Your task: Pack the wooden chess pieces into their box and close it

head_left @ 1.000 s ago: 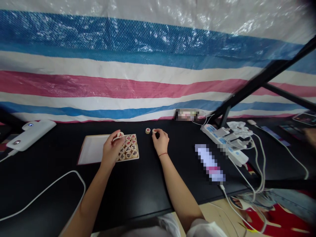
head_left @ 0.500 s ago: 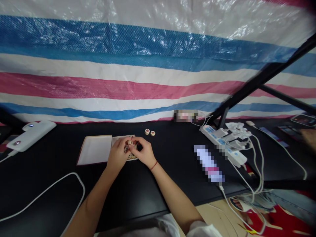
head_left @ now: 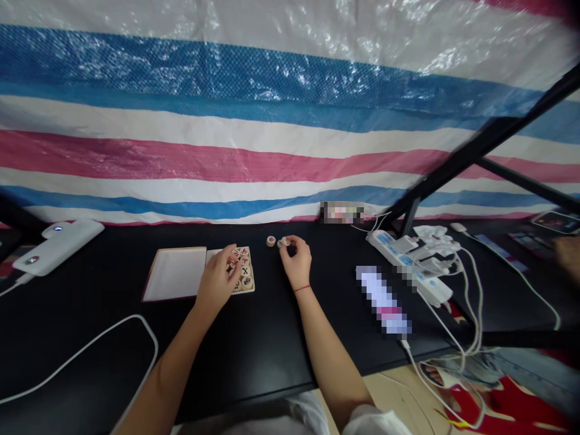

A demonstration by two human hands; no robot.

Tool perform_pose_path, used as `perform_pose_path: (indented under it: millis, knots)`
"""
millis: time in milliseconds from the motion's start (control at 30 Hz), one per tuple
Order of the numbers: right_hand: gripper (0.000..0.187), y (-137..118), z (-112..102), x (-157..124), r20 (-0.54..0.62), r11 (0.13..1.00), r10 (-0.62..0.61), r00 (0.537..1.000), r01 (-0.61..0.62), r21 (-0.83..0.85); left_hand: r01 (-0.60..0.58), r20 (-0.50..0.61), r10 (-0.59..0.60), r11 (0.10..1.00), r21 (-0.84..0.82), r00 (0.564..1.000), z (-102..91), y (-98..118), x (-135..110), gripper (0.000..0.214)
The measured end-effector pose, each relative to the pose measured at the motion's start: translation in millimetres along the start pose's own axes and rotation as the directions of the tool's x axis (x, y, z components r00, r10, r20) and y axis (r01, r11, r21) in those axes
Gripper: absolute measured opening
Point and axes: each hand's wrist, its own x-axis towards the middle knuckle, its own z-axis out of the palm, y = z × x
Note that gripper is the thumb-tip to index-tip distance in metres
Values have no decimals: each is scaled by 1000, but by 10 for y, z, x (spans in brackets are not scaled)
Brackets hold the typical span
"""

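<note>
A small wooden tray (head_left: pixel 251 284) holds several round wooden chess pieces (head_left: pixel 245 270) with red and black characters. Its white lid (head_left: pixel 174 282) lies beside it on the left. My left hand (head_left: pixel 220 283) rests over the tray's left part, fingers curled on the pieces. My right hand (head_left: pixel 296 261) is farther right at the back of the black table (head_left: pixel 254 344), its fingertips pinched on a piece (head_left: pixel 285 242). Another loose piece (head_left: pixel 270 241) lies just left of it.
A white power bank (head_left: pixel 57 245) with a cable (head_left: pixel 81 350) sits at the far left. A white power strip (head_left: pixel 410 264) with plugs and cords lies at the right. Behind the table hangs a striped tarp (head_left: pixel 272 139); a black metal frame (head_left: pixel 480 151) slants at the right.
My right hand has gone from the tray back to the two loose pieces at the back. My left hand stays at the tray, and the pieces there are uncovered again.
</note>
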Motion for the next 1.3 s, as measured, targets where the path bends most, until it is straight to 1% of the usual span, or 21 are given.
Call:
perform_pose_path:
  millis: [67, 133, 200, 300, 433, 533, 700, 867, 1000, 1067, 1133, 1200, 1233, 1300]
  knots:
    - [17, 129, -19, 35, 8, 997, 34, 999, -33, -68, 6, 12, -6, 1000, 0, 1000, -6, -1, 1, 36]
    - [17, 187, -28, 53, 18, 992, 64, 998, -62, -110, 8, 20, -8, 1000, -9, 1000, -8, -3, 3, 35]
    - [18, 182, -31, 55, 40, 989, 74, 996, -68, -133, 12, 22, -11, 1000, -19, 1000, -9, -3, 6, 34]
    - [17, 117, -25, 42, 106, 985, 69, 992, -51, -162, 26, 19, -26, 999, -26, 999, -13, -1, 12, 33]
    - [16, 62, -8, 19, 184, 967, 86, 979, -38, -251, 38, 15, -38, 999, -31, 999, -24, 1, 18, 33]
    - [19, 80, 13, 19, 216, 953, 100, 971, -31, -301, 37, 18, -37, 999, -31, 999, -33, -5, 26, 34]
    - [20, 106, 55, 32, 240, 946, 91, 966, -8, -325, 27, 14, -27, 1000, -12, 1000, -48, -20, 44, 32]
    - [21, 94, 57, 38, 247, 953, 92, 965, -13, -304, 15, 3, -15, 1000, 1, 1000, -58, -47, 53, 29]
    - [24, 70, 24, 43, 244, 956, 82, 966, -7, -295, 34, 41, -35, 999, 26, 999, -74, -72, 65, 29]
    - [31, 18, 9, 28, 210, 956, 48, 977, 16, -292, 44, 60, -47, 998, 44, 997, -87, -73, 83, 30]
    - [36, -78, 9, -12, 185, 961, -31, 982, 80, -264, 78, 57, -84, 992, 97, 995, -104, -55, 117, 30]
    - [33, -209, 36, -81, 224, 969, -111, 968, 155, -191, 141, 38, -151, 969, 203, 988, -124, -13, 164, 28]
    - [30, -280, 59, -124, 270, 974, -138, 953, 180, -139, 172, 29, -186, 947, 271, 982, -132, 14, 190, 27]
    - [27, -410, 117, -214, 375, 980, -163, 913, 193, -43, 204, 27, -235, 892, 402, 972, -139, 69, 236, 26]
